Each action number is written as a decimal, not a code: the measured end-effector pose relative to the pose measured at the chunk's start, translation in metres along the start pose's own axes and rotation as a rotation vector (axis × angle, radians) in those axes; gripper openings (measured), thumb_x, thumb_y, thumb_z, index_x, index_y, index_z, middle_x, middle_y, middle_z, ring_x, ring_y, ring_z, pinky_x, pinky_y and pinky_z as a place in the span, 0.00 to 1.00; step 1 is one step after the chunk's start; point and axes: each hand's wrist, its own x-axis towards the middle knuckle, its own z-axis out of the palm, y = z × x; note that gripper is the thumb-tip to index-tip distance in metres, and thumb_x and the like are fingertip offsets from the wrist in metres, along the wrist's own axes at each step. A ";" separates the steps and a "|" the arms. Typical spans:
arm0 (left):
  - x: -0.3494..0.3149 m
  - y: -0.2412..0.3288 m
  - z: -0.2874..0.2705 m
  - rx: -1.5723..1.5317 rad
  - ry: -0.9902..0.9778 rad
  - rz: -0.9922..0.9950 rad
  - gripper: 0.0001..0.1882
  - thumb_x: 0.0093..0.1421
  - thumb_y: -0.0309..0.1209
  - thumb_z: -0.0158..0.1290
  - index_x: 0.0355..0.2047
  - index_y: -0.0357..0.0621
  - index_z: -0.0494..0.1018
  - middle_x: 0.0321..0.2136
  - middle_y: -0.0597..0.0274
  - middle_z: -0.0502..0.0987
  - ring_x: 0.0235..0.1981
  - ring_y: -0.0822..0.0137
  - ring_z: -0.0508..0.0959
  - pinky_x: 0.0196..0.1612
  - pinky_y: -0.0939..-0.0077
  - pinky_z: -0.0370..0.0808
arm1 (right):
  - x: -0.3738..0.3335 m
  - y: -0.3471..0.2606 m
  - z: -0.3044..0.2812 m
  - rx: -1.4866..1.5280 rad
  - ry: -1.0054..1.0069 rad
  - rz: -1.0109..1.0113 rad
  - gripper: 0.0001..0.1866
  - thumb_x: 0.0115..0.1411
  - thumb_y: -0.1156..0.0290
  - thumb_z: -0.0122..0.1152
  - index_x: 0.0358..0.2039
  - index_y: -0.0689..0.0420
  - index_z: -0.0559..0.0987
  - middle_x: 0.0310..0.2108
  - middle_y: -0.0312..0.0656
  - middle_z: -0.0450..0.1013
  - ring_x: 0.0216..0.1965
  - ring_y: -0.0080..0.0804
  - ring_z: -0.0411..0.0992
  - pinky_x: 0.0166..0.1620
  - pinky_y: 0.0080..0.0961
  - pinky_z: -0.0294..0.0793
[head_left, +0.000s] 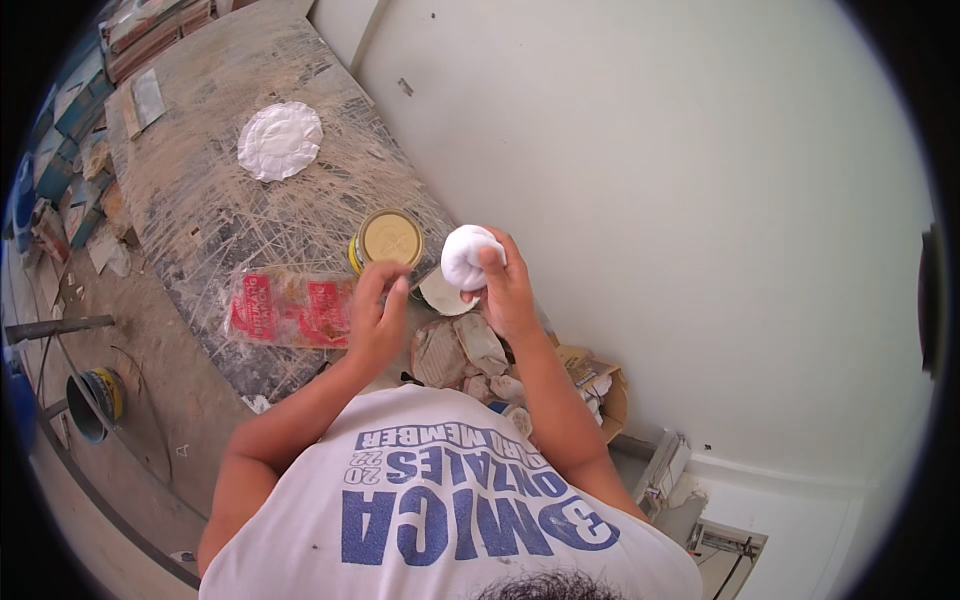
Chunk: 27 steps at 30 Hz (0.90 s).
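Note:
My right hand (508,293) grips a rounded wad of white cloth (466,257), thumb and fingers pressed around its right side. The wad is held up near the white wall, above a container with a pale inside (447,293) that it partly hides. To the left, my left hand (378,312) is raised with loosely bent fingers and nothing visible in them. Just beyond its fingertips stands a round can (391,238) with a tan top and a yellow side. A flat, clear plastic packet with red print (290,308) lies left of that hand.
A round white cloth with a frilled edge (280,141) lies farther off on the scratched, dusty board (200,190). Crumpled bags (450,352) and an open cardboard box (612,392) sit by the wall (680,200). A dark bucket (92,405) and a metal bar (60,328) are at left.

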 end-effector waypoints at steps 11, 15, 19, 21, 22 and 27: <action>-0.008 -0.055 -0.039 0.453 0.174 0.077 0.21 0.63 0.20 0.52 0.57 0.38 0.69 0.54 0.50 0.69 0.50 0.54 0.73 0.55 0.66 0.71 | 0.064 0.012 0.064 -1.164 -0.299 -0.352 0.22 0.65 0.62 0.64 0.54 0.61 0.75 0.44 0.57 0.66 0.42 0.59 0.73 0.46 0.46 0.74; 0.002 -0.036 -0.040 0.414 0.193 0.106 0.21 0.63 0.20 0.52 0.57 0.37 0.68 0.57 0.47 0.69 0.56 0.48 0.72 0.59 0.63 0.69 | 0.066 0.012 0.076 -1.323 -0.343 -0.385 0.23 0.64 0.62 0.65 0.55 0.61 0.74 0.44 0.60 0.66 0.41 0.61 0.74 0.44 0.48 0.75; 0.006 -0.037 -0.041 0.423 0.144 0.118 0.22 0.62 0.20 0.53 0.57 0.36 0.69 0.58 0.46 0.69 0.60 0.45 0.71 0.63 0.60 0.68 | 0.073 0.012 0.072 -1.264 -0.358 -0.343 0.23 0.65 0.62 0.64 0.56 0.59 0.74 0.44 0.58 0.67 0.42 0.61 0.74 0.45 0.47 0.75; 0.007 -0.039 -0.042 0.440 0.128 0.123 0.22 0.62 0.20 0.54 0.58 0.36 0.69 0.58 0.45 0.69 0.60 0.44 0.70 0.63 0.60 0.67 | 0.078 0.003 0.064 -1.166 -0.382 -0.251 0.23 0.65 0.61 0.64 0.56 0.58 0.74 0.44 0.57 0.67 0.42 0.60 0.74 0.45 0.47 0.76; 0.006 -0.036 -0.042 0.452 0.116 0.125 0.23 0.62 0.20 0.54 0.58 0.36 0.69 0.58 0.45 0.69 0.60 0.44 0.70 0.64 0.59 0.67 | 0.078 0.004 0.066 -1.191 -0.356 -0.269 0.23 0.65 0.61 0.64 0.56 0.57 0.74 0.45 0.58 0.67 0.43 0.61 0.74 0.46 0.47 0.75; 0.008 -0.033 -0.041 0.541 0.098 0.171 0.29 0.61 0.25 0.60 0.62 0.38 0.66 0.61 0.45 0.67 0.61 0.45 0.70 0.62 0.59 0.70 | 0.079 0.006 0.054 -1.139 -0.319 -0.300 0.24 0.66 0.57 0.64 0.57 0.57 0.74 0.44 0.52 0.72 0.39 0.49 0.77 0.40 0.39 0.78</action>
